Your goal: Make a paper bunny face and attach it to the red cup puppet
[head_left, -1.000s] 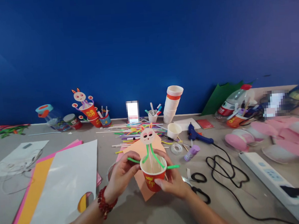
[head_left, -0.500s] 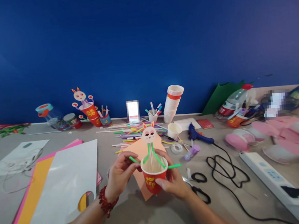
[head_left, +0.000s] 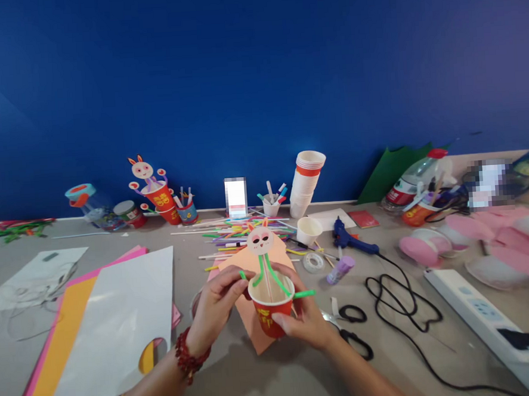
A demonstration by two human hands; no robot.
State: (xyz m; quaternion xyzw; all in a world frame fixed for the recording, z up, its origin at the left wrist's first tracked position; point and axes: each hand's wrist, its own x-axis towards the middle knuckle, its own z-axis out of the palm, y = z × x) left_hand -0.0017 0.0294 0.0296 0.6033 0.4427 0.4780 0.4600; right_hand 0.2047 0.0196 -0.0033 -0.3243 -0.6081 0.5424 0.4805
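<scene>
A red paper cup (head_left: pixel 266 318) with yellow lettering is held upright over a sheet of orange paper (head_left: pixel 251 327). My right hand (head_left: pixel 304 318) wraps round its right side, thumb across the front. Out of the cup rises a white rabbit face (head_left: pixel 260 241) on a thin stick. Two green straws (head_left: pixel 277 276) run from below the face down into the cup, and their ends poke out through its left and right sides. My left hand (head_left: pixel 219 302) pinches the left green end beside the rim; the fingertips partly cover it.
Scissors (head_left: pixel 354 313), a purple glue stick (head_left: pixel 340 270), a tape roll (head_left: pixel 314 262) and a blue glue gun (head_left: pixel 354 239) lie to the right, with a white power strip (head_left: pixel 482 322) beyond. Paper sheets (head_left: pixel 115 320) cover the left. A similar rabbit cup (head_left: pixel 160 197) and stacked cups (head_left: pixel 303 183) stand behind.
The rabbit face has shifted slightly left and down, its ears now tipped back. The cup has tilted a little, and less of the left straw end shows past my fingers.
</scene>
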